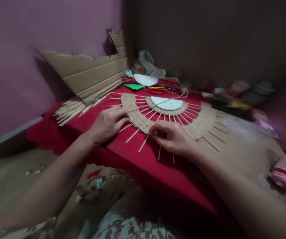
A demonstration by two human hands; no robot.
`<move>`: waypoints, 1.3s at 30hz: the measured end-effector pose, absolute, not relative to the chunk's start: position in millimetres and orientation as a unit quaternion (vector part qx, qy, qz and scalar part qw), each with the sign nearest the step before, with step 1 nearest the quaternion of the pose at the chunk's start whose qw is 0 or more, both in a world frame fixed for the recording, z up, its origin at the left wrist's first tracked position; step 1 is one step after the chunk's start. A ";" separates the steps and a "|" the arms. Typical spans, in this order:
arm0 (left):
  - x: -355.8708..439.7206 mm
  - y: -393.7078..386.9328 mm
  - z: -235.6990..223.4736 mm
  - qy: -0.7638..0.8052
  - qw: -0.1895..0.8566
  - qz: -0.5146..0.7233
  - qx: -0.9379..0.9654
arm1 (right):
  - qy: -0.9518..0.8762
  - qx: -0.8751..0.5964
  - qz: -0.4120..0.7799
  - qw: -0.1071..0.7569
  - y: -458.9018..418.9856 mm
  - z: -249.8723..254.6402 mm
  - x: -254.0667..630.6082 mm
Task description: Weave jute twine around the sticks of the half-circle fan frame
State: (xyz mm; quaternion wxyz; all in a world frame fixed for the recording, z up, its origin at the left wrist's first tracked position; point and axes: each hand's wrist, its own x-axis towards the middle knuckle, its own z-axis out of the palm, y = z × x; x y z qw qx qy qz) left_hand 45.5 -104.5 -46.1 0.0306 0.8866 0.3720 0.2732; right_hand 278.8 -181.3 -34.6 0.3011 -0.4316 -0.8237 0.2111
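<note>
A half-round woven fan [140, 120] lies on the red cloth [123, 156], its thin wooden sticks [143, 143] spreading out past a wide band of twine. At its centre is a pale blue half-disc [167, 103] edged with a narrower woven band. My left hand [110, 122] rests at the fan's left side, thumb and fingers closed at the outer edge of the band. My right hand [170, 134] pinches at the band's lower edge beside a stick; the twine there is mostly hidden by the fingers. A loose strand of twine [174, 98] crosses the half-disc.
Cardboard [93, 71] leans against the wall at the left, with a bundle of sticks [69, 111] below. Behind the fan are red-handled scissors [157, 91], a white half-disc [146, 79] and a twine ball [139, 68]. A pink object [285, 174] sits far right.
</note>
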 end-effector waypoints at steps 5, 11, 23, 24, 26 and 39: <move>45.7 -107.9 -48.6 0.387 0.030 0.287 0.876 | -0.799 -0.481 0.193 0.305 -179.1 -35.7 276.6; 46.5 -106.9 -50.8 0.385 0.034 0.277 0.880 | -0.837 -0.488 0.111 0.221 -175.8 -35.9 264.5; 45.7 -105.0 -55.1 0.376 0.043 0.275 0.884 | -0.796 -0.560 0.140 0.183 -183.2 -33.0 261.9; 45.6 -104.5 -55.4 0.373 0.045 0.277 0.885 | -0.791 -0.562 0.151 0.190 -183.8 -32.7 263.8; 45.4 -103.5 -56.0 0.371 0.048 0.279 0.885 | -0.784 -0.562 0.173 0.198 -184.6 -31.9 267.7; 44.8 -102.5 -53.8 0.382 0.080 0.317 0.865 | -0.909 -0.352 0.185 0.122 -246.5 -15.5 194.0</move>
